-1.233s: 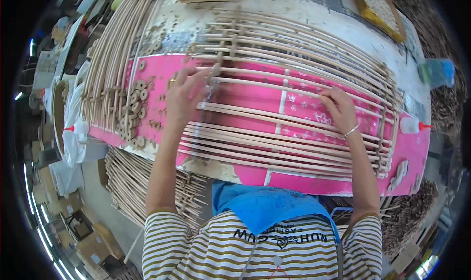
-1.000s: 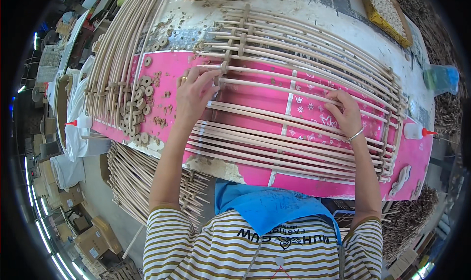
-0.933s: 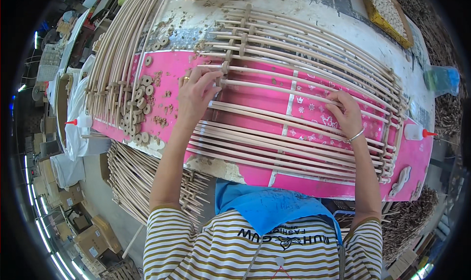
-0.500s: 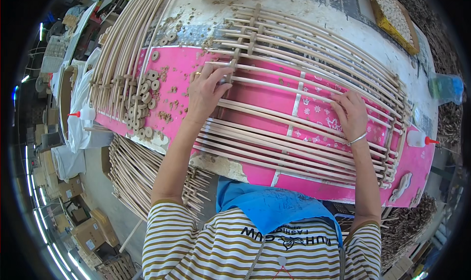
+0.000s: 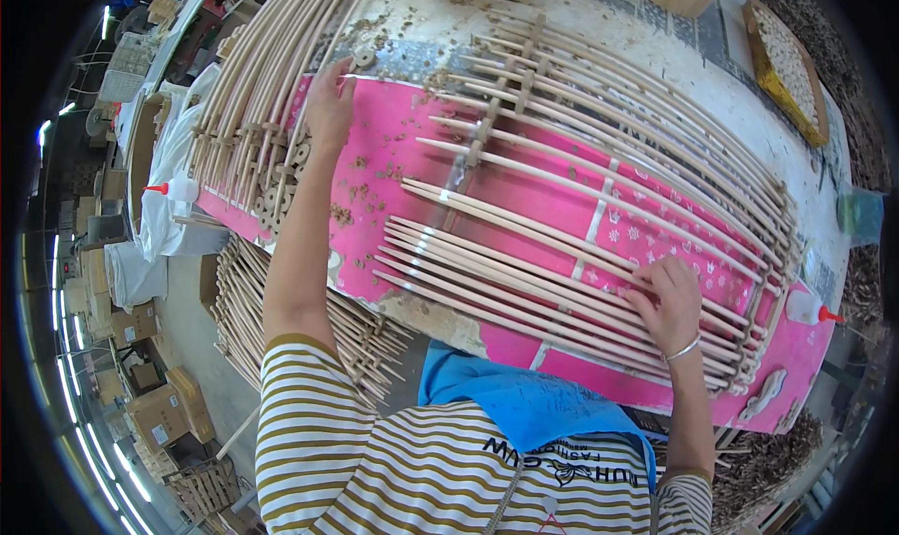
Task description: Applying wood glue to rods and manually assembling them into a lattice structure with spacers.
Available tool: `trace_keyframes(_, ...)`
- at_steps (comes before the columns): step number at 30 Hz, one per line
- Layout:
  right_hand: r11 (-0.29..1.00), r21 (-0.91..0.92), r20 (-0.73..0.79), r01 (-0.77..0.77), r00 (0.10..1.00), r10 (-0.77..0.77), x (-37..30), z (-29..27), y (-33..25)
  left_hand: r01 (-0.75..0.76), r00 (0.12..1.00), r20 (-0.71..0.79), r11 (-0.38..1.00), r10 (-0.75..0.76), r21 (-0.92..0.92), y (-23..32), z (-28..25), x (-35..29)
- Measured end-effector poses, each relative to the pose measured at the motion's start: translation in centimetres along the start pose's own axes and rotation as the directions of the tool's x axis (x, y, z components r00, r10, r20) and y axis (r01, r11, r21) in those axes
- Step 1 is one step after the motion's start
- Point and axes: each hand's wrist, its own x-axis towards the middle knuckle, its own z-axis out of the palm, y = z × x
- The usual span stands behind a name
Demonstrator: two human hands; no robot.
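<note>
Head view, single entry. Pink template sheet spread over a worn white worktable, bearing a fan of long pale wooden rods laid roughly parallel and crossed by short wooden spacer pieces. Left hand: arm stretched to the far left part of the sheet, palm down with the fingers loosely extended, resting at the sheet's upper edge beside a small wooden ring; whether it pinches anything cannot be told. Right hand: flat and unclenched, fingers spread, pressing on the lower rods near their right ends; a thin bracelet at the wrist. Small wooden rings and chips scattered along the sheet's left side, next to a bundle of curved rods lying over the table's left edge. Glue bottle with red nozzle at the sheet's right end; a second such bottle at the left, off the table edge. Tray of small wooden pieces at the far right corner. Further stacked rod frames below the table on the left. Person wears a striped shirt and a blue apron.
</note>
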Motion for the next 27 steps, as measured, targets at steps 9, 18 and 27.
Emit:
trace_keyframes(9,0.999,-0.005,-0.028,-0.046,0.999,0.046,-0.3,0.8,-0.6,-0.095,0.982,0.188,0.834,-0.011,0.544,-1.8,4.3,5.4)
trace_keyframes(18,0.99,0.117,-0.039,-0.078,0.996,0.083,0.0,0.2,-1.2,0.113,0.986,0.144,0.978,-0.088,-0.173,0.5,0.4,2.8)
trace_keyframes(27,0.923,0.348,-0.085,-0.165,0.975,0.206,-0.1,-0.3,-1.0,0.581,0.813,0.523,0.405,-0.255,-0.706,7.3,-6.1,-9.4)
